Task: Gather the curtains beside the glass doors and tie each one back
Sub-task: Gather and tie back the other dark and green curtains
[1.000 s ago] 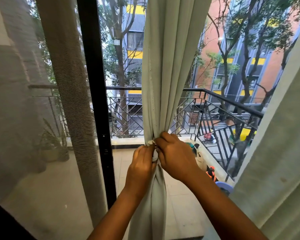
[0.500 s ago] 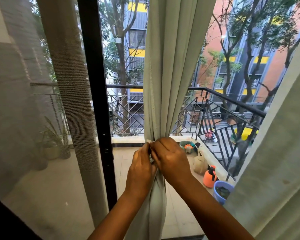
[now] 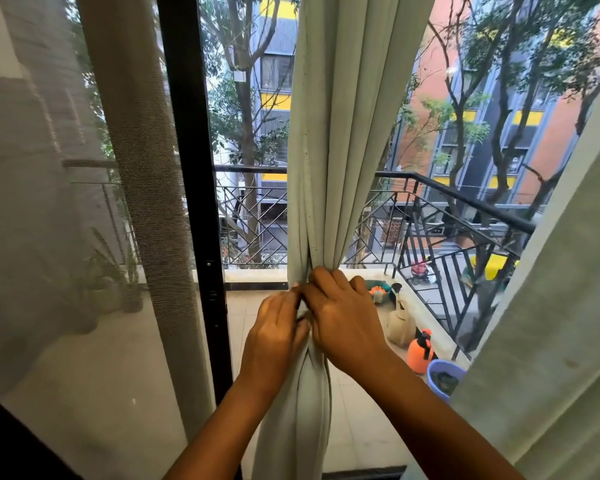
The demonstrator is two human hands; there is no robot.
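A pale green curtain point(image 3: 340, 133) hangs in front of the glass door, gathered into a narrow bunch at waist height. My left hand point(image 3: 274, 334) and my right hand point(image 3: 343, 317) meet at that pinch point, fingers closed on the bunched cloth. A small pale strip of a tie shows between the fingertips; most of it is hidden by my hands. Below them the curtain falls as a tight twisted column. A second pale green curtain point(image 3: 561, 306) hangs loose along the right edge.
A black door frame post point(image 3: 201, 202) stands left of the gathered curtain, with a sheer mesh curtain point(image 3: 66, 220) further left. Outside lie a balcony railing point(image 3: 465, 202), an orange spray bottle point(image 3: 420, 351), a blue bowl point(image 3: 444, 375) and a beige bag point(image 3: 400, 327).
Both hands have stayed at the pinch point, working their fingers closer together over the tie. The view has tilted down a little, showing more of the balcony floor items.
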